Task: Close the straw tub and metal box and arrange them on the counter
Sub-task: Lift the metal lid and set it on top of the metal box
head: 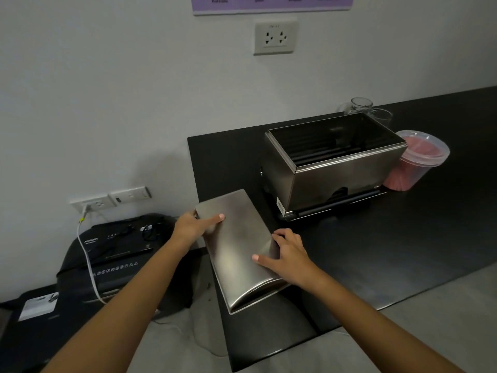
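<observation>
The metal box (333,173) stands open on the black counter (403,238), with dark rods visible inside. Its steel lid (239,254) lies at the counter's near left corner, jutting over the edge. My left hand (195,224) grips the lid's far left corner, thumb on top. On the lid's right edge, my right hand (289,254) holds it with fingers spread over the surface. The straw tub (416,162), clear plastic full of pink straws, stands right of the box with its clear lid resting on top; I cannot tell whether the lid is pressed shut.
Two clear glass mugs (360,106) stand behind the box by the wall. A black paper shredder (118,254) sits on the floor left of the counter, with a white cable (86,254) running to a wall socket. Another socket (274,37) is on the wall above.
</observation>
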Motion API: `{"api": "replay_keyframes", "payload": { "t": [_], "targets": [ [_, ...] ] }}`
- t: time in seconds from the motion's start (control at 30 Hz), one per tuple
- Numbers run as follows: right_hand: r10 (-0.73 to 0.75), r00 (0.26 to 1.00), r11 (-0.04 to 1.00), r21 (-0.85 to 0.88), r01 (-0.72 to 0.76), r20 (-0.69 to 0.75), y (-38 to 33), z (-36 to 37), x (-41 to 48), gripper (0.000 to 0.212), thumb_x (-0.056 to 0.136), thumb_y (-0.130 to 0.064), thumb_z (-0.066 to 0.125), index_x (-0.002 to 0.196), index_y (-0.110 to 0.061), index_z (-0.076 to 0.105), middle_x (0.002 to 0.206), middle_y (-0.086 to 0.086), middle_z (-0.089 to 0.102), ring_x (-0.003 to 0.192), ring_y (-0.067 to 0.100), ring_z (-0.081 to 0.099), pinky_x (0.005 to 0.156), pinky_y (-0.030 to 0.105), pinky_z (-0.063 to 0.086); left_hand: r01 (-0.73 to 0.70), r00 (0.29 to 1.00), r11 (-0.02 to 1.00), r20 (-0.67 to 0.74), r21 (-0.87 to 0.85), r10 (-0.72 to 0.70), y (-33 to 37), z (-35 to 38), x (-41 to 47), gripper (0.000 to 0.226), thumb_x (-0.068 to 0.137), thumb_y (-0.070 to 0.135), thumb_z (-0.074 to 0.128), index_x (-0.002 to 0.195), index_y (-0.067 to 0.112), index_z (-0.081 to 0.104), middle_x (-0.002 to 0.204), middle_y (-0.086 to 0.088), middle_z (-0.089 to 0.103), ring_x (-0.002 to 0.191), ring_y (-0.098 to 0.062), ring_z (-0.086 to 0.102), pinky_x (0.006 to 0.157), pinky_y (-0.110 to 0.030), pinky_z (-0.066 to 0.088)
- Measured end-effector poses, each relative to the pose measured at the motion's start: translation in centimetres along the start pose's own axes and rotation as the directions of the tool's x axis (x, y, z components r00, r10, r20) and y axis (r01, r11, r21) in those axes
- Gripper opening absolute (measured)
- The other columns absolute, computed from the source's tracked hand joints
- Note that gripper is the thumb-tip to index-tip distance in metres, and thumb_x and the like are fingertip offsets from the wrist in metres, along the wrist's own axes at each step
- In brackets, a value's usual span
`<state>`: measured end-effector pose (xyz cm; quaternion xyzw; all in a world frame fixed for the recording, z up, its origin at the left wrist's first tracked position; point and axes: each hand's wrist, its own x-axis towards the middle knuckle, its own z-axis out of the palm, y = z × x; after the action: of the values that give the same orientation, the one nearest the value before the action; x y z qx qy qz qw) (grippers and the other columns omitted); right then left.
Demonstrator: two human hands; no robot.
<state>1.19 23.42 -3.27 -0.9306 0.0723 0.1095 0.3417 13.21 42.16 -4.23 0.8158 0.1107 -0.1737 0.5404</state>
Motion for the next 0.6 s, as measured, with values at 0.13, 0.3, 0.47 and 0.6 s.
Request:
{"api": "replay_keyframes", "payload": {
  "t": [0.13, 0.3, 0.47, 0.6],
  "targets": [
    [-0.008, 1.0, 1.0, -0.014, 0.008, 0.01, -0.1, -0.1, 0.0, 0.075, 0.082, -0.051, 0.055, 0.139, -0.008, 0.034, 0.141, 0.001, 0.028, 0.132, 0.017, 0.022, 0.111, 0.031, 0.025, 0.042, 0.999, 0.994, -0.002, -0.105, -0.043, 0.2, -0.7, 1.0, 0.052, 0.076, 0.024, 0.072, 0.12, 0.001, 0.057, 0.119, -0.015, 0.063, 0.108, -0.03, 0.059, 0.08, -0.031, 0.048],
    [0.004, 1.0, 0.996, 0.093, -0.006, 0.027, 0.1, -0.4, -0.1, 0.076, 0.082, -0.051, 0.056, 0.14, -0.007, 0.034, 0.14, -0.001, 0.03, 0.132, 0.014, 0.022, 0.111, 0.03, 0.025, 0.055, 0.998, 0.945, 0.053, -0.321, -0.04, 1.2, -0.8, 1.1, 0.04, 0.083, 0.016, 0.064, 0.12, 0.004, 0.056, 0.115, -0.015, 0.063, 0.098, -0.026, 0.061, 0.072, -0.029, 0.049],
    [0.008, 0.999, 0.99, 0.144, -0.012, 0.031, 0.4, -0.5, -0.3, 0.075, 0.081, -0.051, 0.057, 0.14, -0.009, 0.035, 0.139, -0.003, 0.031, 0.132, 0.012, 0.022, 0.111, 0.029, 0.025, 0.146, 0.985, 0.819, 0.16, -0.554, -0.068, 1.6, -0.1, 0.8, 0.027, 0.091, 0.01, 0.051, 0.118, 0.008, 0.054, 0.102, -0.011, 0.064, 0.087, -0.021, 0.063, 0.066, -0.031, 0.05],
    [0.013, 1.0, 0.981, 0.193, -0.017, 0.02, 0.6, -0.6, -0.5, 0.074, 0.081, -0.049, 0.058, 0.14, -0.011, 0.035, 0.137, -0.002, 0.033, 0.132, 0.013, 0.024, 0.11, 0.028, 0.024, 0.155, 0.985, 0.767, 0.153, -0.623, -0.075, 1.5, 0.2, 0.7, 0.03, 0.092, 0.009, 0.049, 0.122, 0.009, 0.051, 0.098, -0.01, 0.063, 0.087, -0.02, 0.061, 0.081, -0.037, 0.048]
  ]
}}
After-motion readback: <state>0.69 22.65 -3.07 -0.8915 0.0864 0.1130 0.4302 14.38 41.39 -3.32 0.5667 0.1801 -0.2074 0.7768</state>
